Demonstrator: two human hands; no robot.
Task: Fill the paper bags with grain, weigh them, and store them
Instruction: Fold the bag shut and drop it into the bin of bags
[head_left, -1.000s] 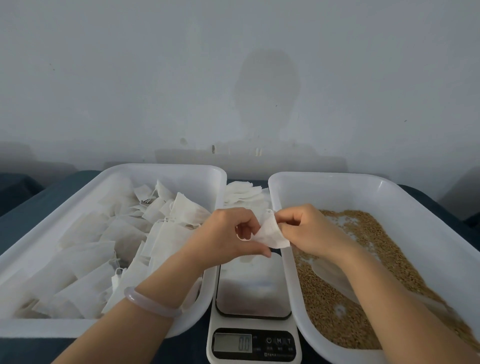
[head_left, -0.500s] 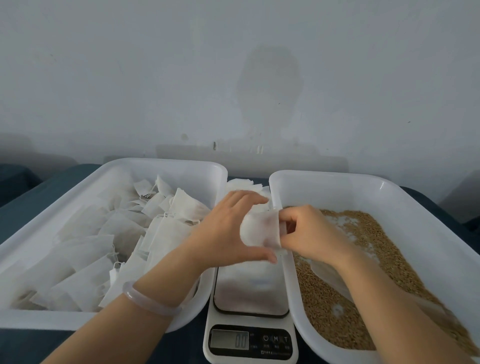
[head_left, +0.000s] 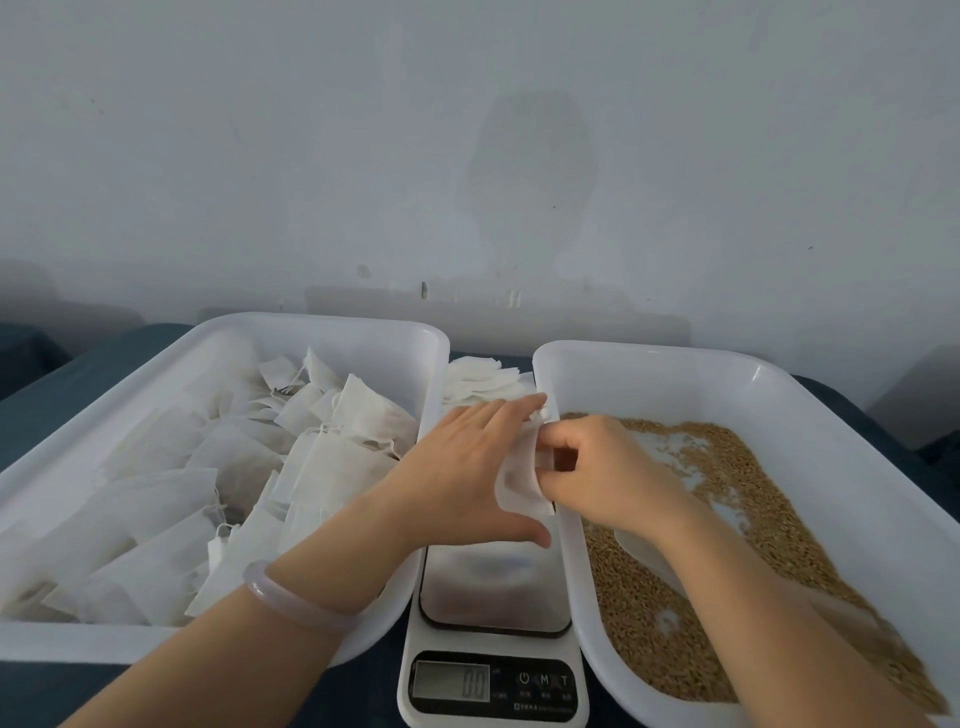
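A small white paper bag (head_left: 519, 480) is held above the scale (head_left: 493, 592), between the two tubs. My left hand (head_left: 467, 473) lies against its left side with straight fingers, thumb stretched out below it. My right hand (head_left: 597, 467) pinches the bag's right edge with curled fingers. Brown grain (head_left: 691, 571) covers the floor of the right white tub (head_left: 810, 410). A translucent scoop (head_left: 644, 551) lies in the grain, partly hidden by my right forearm. The scale's display (head_left: 452, 680) reads 0.0.
The left white tub (head_left: 249, 332) holds several filled white bags (head_left: 197, 467) with drawstrings. A stack of flat empty bags (head_left: 480, 382) lies behind the scale. Everything sits on a dark blue table against a pale wall (head_left: 467, 156).
My left hand's fingers have straightened from curled and now lie flat along the bag. The bag has turned more upright. My right hand keeps its pinch on the edge.
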